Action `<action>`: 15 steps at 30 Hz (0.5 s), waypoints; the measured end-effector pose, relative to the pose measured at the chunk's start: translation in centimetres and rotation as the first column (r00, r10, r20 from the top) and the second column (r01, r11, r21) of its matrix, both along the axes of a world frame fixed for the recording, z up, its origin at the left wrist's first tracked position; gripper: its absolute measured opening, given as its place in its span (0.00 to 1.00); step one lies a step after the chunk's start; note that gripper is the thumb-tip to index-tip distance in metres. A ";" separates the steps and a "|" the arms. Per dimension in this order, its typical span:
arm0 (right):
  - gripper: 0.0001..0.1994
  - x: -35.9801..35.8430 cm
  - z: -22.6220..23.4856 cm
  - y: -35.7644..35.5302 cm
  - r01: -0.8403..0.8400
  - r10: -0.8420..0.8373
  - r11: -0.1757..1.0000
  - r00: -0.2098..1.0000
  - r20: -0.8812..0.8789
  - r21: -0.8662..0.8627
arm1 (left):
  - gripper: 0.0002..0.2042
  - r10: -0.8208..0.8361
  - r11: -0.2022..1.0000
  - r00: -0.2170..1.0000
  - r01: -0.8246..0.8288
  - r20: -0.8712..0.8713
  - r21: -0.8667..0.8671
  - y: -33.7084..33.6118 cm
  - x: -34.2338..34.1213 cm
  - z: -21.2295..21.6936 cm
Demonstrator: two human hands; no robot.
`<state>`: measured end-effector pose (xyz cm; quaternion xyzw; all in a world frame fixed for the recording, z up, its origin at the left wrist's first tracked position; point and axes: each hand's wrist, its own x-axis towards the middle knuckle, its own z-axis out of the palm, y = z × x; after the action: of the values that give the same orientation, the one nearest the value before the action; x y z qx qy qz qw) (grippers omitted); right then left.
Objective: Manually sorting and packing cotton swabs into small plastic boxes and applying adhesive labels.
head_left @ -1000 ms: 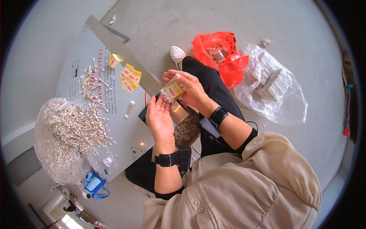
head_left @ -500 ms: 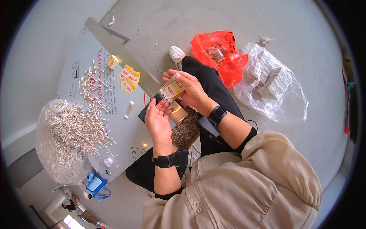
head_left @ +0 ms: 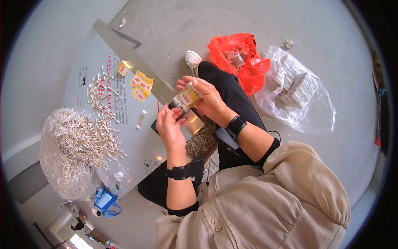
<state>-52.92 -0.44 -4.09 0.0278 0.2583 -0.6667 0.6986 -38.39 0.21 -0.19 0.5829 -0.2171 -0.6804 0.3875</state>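
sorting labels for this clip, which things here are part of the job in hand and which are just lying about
In use:
small clear packet with a yellow label, held by the right hand, left hand at its lower end
heap of white sticks
flat yellow labels
metal sheet as work surface

Lying about:
red bag
clear bag of packed bundles
blue object

The scene is lit brightly and evenly by soft daylight; only faint shadows are cast on the grey concrete floor (head_left: 331, 50). Small bright reflections are seen on the glossy grey metal table (head_left: 83, 54) and on the clear crinkled plastic bag (head_left: 315, 116). Straight edges are bent by fisheye distortion, the rim is vignetted black, and the centre is rendered sharply.
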 end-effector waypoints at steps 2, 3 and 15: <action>0.26 -0.1 0.1 0.3 0.009 -0.010 1.000 0.996 0.092 0.011 | 0.22 0.127 0.823 0.812 0.234 0.570 -0.517 0.8 -1.3 -1.0; 0.31 -0.2 0.1 0.6 0.031 -0.034 0.999 0.986 0.165 0.021 | 0.22 0.124 0.824 0.814 0.235 0.568 -0.516 1.0 -1.8 -0.8; 0.41 0.1 0.6 1.5 -0.008 -0.004 1.000 0.903 0.429 0.025 | 0.40 -0.088 0.363 0.180 0.922 0.980 -0.137 1.6 -3.3 -1.1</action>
<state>-52.79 1.10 -3.52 0.1825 0.1067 -0.6402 0.7386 -41.69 1.81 -1.31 0.4823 -0.8434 -0.2068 0.1157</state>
